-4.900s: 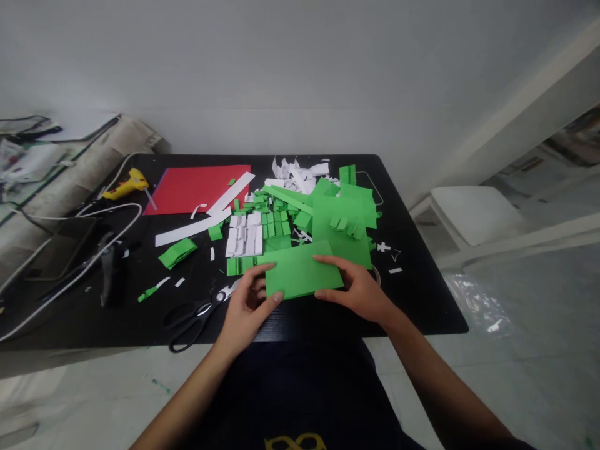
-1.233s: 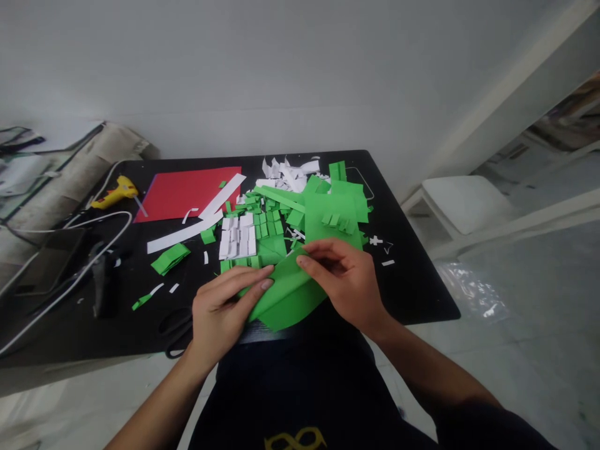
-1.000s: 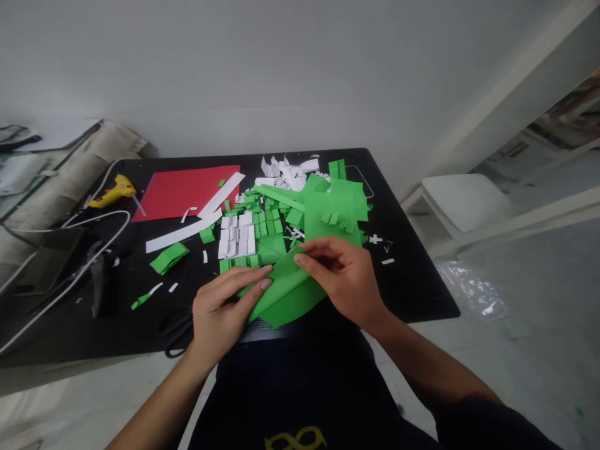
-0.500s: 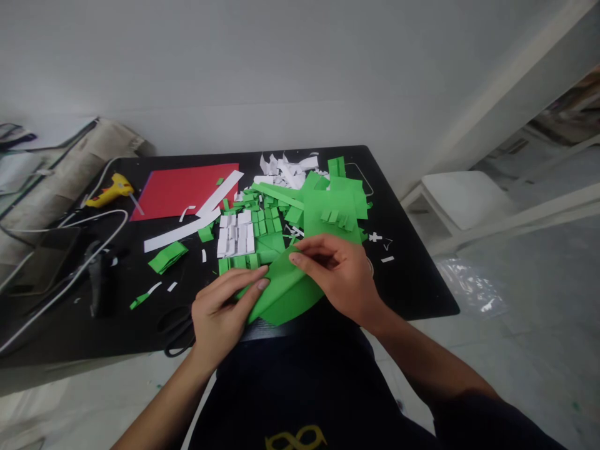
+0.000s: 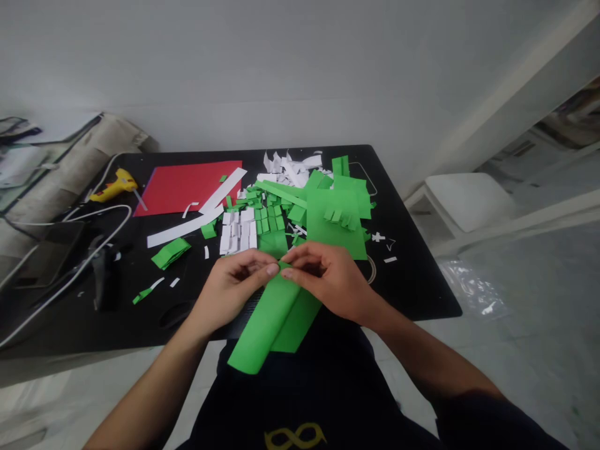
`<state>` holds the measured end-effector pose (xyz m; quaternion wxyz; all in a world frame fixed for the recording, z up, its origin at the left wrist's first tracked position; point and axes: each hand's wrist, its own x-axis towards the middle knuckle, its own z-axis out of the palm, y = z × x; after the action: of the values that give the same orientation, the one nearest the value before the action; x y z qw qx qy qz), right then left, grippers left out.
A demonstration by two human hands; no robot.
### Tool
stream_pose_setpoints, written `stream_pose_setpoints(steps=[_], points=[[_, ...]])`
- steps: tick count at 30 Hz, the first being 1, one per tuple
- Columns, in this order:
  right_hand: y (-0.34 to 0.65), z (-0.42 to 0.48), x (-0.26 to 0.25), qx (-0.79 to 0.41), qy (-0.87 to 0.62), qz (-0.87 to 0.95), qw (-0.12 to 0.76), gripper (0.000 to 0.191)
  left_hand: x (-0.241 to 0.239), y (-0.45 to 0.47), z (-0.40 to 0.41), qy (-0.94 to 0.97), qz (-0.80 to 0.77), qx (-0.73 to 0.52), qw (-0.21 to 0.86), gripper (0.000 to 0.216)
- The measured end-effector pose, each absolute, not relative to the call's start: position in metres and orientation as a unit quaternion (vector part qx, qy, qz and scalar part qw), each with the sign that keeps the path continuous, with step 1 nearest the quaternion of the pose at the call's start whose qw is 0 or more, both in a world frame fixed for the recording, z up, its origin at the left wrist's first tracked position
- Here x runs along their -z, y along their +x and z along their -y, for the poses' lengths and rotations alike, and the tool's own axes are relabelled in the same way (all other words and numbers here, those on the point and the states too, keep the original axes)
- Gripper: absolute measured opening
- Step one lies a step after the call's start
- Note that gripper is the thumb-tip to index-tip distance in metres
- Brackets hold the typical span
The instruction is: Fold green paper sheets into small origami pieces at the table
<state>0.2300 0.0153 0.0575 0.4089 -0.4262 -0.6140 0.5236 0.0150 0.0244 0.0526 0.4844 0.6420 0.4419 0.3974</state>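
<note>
A sheet of green paper (image 5: 267, 322), folded over on itself, hangs past the table's front edge toward my lap. My left hand (image 5: 239, 281) pinches its upper end between thumb and fingers. Close beside it, my right hand (image 5: 328, 275) pinches the same end, the fingertips of both hands nearly touching. Beyond my hands lie a stack of white folded paper strips (image 5: 238, 232), green folded strips (image 5: 269, 220) and a flat green sheet (image 5: 323, 212) with small green pieces on it.
On the black table (image 5: 412, 275) are a red sheet (image 5: 187, 187), white strips (image 5: 180, 230), a yellow glue gun (image 5: 117, 185), a white cable (image 5: 107, 244), a phone (image 5: 49, 253) and a pile of white scraps (image 5: 290, 169). A white chair (image 5: 464, 203) stands at the right.
My left hand has moved up beside my right hand, and both now hold the sheet's upper end. The folded green sheet has swung down toward my lap.
</note>
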Motion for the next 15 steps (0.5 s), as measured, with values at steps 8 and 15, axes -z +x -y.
stream_pose_setpoints(steps=[8,15], points=[[0.233,-0.018,-0.065,-0.635,-0.376,0.571,0.361,0.041,-0.03,0.01,-0.027,0.537,-0.375,-0.405,0.638,0.03],[0.234,-0.019,-0.067,-0.65,-0.353,0.574,0.351,0.042,-0.029,0.014,-0.027,0.526,-0.366,-0.408,0.65,0.034]])
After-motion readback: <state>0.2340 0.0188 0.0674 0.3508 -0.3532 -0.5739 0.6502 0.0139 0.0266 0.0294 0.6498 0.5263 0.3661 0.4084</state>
